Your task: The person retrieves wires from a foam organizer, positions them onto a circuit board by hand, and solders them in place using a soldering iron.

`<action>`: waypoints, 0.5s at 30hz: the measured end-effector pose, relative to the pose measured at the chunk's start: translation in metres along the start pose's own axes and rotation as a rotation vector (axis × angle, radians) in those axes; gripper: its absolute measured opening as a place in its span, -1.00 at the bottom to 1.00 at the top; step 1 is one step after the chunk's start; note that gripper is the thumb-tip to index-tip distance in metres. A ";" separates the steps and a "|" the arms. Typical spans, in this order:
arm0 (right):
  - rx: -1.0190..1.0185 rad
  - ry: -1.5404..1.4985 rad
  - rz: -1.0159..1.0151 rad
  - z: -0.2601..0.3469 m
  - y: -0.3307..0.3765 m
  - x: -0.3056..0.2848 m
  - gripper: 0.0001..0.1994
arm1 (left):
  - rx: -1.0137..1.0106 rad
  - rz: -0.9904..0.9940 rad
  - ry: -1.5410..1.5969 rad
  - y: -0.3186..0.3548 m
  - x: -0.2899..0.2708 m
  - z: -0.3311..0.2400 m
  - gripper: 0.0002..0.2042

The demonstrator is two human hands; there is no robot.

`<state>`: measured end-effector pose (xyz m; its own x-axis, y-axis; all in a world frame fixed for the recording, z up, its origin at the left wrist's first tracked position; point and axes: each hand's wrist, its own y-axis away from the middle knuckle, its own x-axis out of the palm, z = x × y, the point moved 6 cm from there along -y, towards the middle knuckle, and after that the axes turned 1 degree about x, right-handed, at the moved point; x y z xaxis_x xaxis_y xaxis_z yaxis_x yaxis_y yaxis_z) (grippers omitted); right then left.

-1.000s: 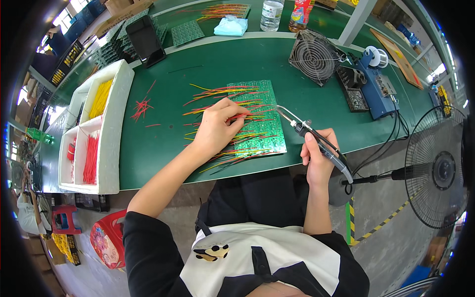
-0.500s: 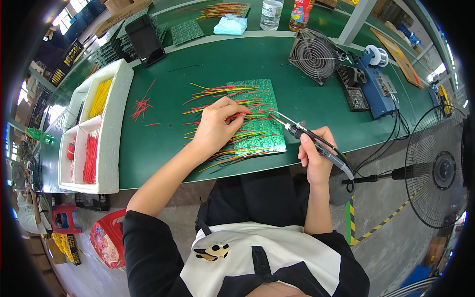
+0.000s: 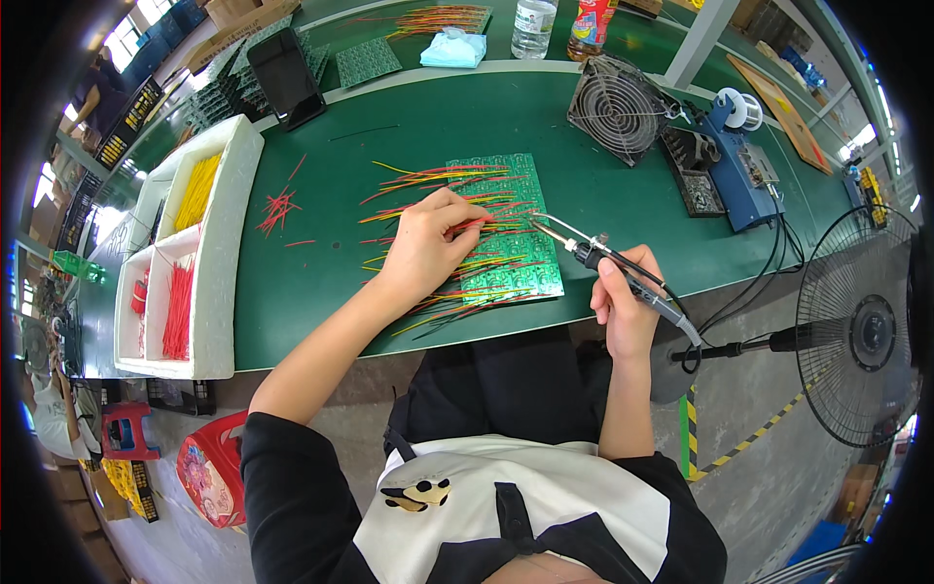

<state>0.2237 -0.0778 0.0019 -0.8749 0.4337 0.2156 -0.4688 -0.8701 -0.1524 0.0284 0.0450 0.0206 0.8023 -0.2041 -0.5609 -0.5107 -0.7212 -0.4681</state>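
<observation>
Dressed in a white top (image 3: 584, 482) with wide black sleeves (image 3: 292, 487), a black strip (image 3: 512, 514) down the front and a little panda picture (image 3: 416, 497). Wearing black pants (image 3: 496, 394) too. Bare on left hand (image 3: 425, 243) and right hand (image 3: 630, 307).

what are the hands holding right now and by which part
The right hand holds a soldering iron by its handle. The left hand seems to pinch red wire near the end over the circuit board.

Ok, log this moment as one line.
left hand: pinching wire | right hand: holding iron | tip: over board, contact unclear
</observation>
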 end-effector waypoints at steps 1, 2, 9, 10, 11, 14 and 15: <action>0.006 -0.041 -0.008 0.001 0.000 -0.002 -0.82 | 0.003 -0.002 -0.003 0.000 0.000 0.000 -0.85; -0.002 -0.062 -0.013 0.002 -0.001 -0.002 -0.84 | 0.003 -0.003 -0.003 0.000 0.001 0.001 -0.85; -0.019 -0.095 -0.067 0.006 -0.007 -0.013 -0.86 | 0.002 -0.006 0.012 0.001 0.000 0.000 -0.86; -0.014 -0.083 -0.053 0.006 -0.007 -0.009 -0.85 | 0.001 -0.007 0.015 0.001 0.000 0.000 -0.86; -0.014 -0.081 -0.052 0.005 -0.006 -0.008 -0.85 | 0.001 -0.009 0.017 0.001 0.000 0.000 -0.86; -0.046 -0.022 -0.052 0.004 -0.006 -0.007 -0.82 | 0.000 0.001 0.020 0.001 0.000 0.000 -0.85; -0.046 -0.020 -0.052 0.004 -0.006 -0.008 -0.82 | 0.016 0.002 0.027 0.001 0.000 0.000 -0.85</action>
<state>0.2342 -0.0772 0.0047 -0.8468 0.4727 0.2437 -0.5190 -0.8345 -0.1848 0.0283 0.0443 0.0206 0.8095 -0.2233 -0.5431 -0.5166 -0.7105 -0.4779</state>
